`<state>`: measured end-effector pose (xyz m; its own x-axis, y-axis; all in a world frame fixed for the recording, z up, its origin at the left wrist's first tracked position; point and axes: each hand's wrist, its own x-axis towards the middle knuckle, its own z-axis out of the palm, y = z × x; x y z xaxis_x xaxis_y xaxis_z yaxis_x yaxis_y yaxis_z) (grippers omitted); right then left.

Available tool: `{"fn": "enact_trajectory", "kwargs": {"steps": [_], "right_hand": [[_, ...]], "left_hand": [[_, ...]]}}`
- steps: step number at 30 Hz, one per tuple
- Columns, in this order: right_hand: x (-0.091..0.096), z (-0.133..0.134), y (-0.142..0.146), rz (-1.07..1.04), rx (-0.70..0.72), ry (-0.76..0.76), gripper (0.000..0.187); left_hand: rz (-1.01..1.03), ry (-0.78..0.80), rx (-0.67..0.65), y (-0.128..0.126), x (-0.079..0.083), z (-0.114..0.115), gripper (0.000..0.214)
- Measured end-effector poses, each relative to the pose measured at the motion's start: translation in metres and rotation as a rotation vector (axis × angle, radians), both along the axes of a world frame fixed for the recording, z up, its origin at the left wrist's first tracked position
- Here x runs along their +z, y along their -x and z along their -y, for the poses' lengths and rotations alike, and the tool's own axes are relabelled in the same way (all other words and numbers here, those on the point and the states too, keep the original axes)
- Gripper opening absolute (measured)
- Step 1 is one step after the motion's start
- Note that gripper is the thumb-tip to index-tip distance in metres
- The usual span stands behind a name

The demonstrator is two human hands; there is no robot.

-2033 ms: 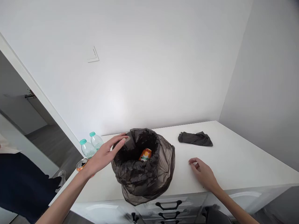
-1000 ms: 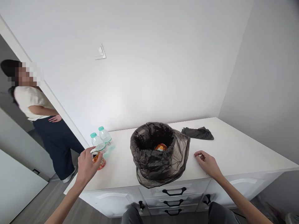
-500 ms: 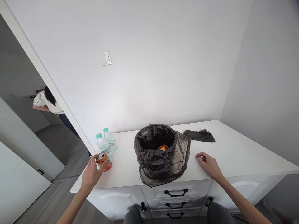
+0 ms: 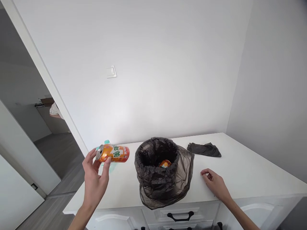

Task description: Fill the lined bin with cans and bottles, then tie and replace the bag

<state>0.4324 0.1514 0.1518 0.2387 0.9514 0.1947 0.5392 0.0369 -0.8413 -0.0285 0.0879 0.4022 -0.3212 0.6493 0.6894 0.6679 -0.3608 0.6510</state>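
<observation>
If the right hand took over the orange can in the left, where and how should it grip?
Probably round the cylindrical body of the orange can, toward its base, coming from the right. The left hand holds it near the opened top; the can is tipped nearly sideways, so its base points right, free. The right hand would have to clear the bag-lined bin between.

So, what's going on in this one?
The person's left hand holds an orange drink can on its side, above the white cabinet top and left of a bin lined with a black bag. Another orange can is already inside the bin. The right hand is loosely curled to the bin's right, with nothing visible in it. What looks like a folded black bag lies beyond that hand, nearer the wall.
</observation>
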Motion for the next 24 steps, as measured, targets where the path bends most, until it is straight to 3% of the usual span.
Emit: {"fn": "enact_trajectory", "kwargs": {"steps": [3,5,7,10,13,16,19,22,24], "right_hand": [[-0.007,-0.001,-0.002,-0.005,0.003,-0.004,0.034],[-0.008,-0.001,-0.003,-0.015,-0.004,-0.008,0.034],[-0.007,0.0,-0.003,-0.028,-0.012,-0.011,0.033],[-0.001,0.001,-0.001,-0.044,-0.023,-0.015,0.031],[0.004,0.003,0.001,-0.064,-0.029,-0.012,0.031],[0.007,0.003,0.002,-0.078,-0.022,-0.005,0.03],[0.006,0.001,0.001,-0.076,-0.022,0.01,0.03],[0.002,0.0,-0.001,-0.074,-0.015,0.019,0.03],[0.0,-0.002,-0.001,-0.072,-0.01,0.023,0.03]], "left_hand": [[-0.118,-0.005,-0.202,-0.056,0.044,-0.005,0.063],[-0.213,0.056,-0.341,-0.088,0.06,-0.013,0.064],[-0.298,0.143,-0.453,-0.111,0.063,-0.022,0.068],[-0.42,0.234,-0.494,-0.12,0.05,-0.039,0.068],[-0.485,0.16,-0.394,-0.093,0.031,-0.061,0.057],[-0.515,0.101,-0.165,-0.038,0.02,-0.089,0.053],[-0.568,0.24,0.196,0.023,0.017,-0.114,0.059],[-0.538,0.33,0.339,0.071,0.015,-0.126,0.07],[-0.531,0.384,0.368,0.091,0.012,-0.127,0.077]]}}
